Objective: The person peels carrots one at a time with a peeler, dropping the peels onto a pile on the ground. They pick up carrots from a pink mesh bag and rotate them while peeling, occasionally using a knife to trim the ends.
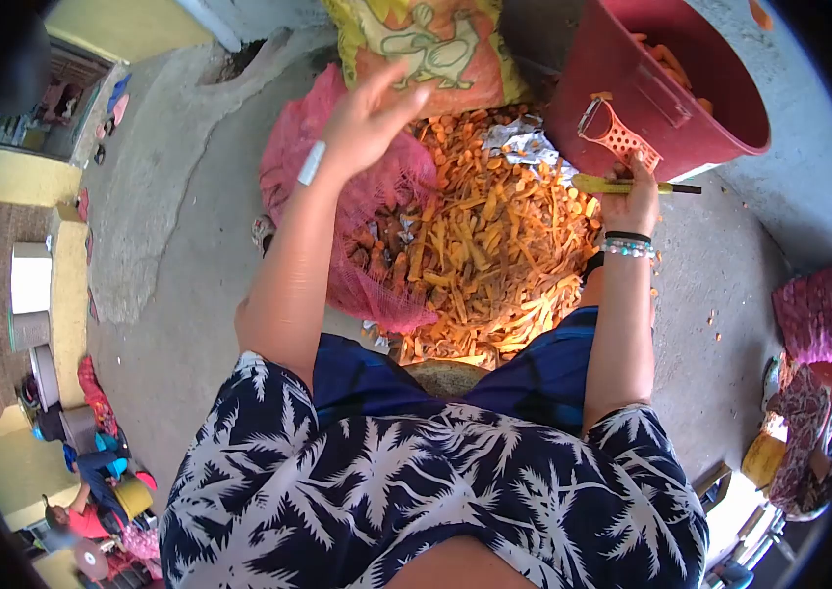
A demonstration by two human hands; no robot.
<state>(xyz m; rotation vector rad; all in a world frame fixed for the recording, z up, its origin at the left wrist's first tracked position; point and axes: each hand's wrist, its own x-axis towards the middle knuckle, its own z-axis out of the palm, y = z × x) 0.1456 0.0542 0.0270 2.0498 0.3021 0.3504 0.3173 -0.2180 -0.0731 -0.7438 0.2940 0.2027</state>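
Observation:
My left hand is in the air with fingers spread and nothing in it, overlapping the yellow sack printed with birds. A whitish strip is stuck on that wrist. Below it lies a pink mesh sack, with unpeeled carrots showing at its mouth. My right hand is closed around an orange peeler with a perforated handle and a slim yellow-handled tool with a dark end. Both overlap the near side of a red bucket containing orange carrots. Between my hands spreads a heap of orange peelings.
Crumpled silvery wrapping lies on the pile near the bucket. Grey concrete floor extends to the left. A seated person is at lower left, another person at lower right beside a yellow container. A pink sack stands at right.

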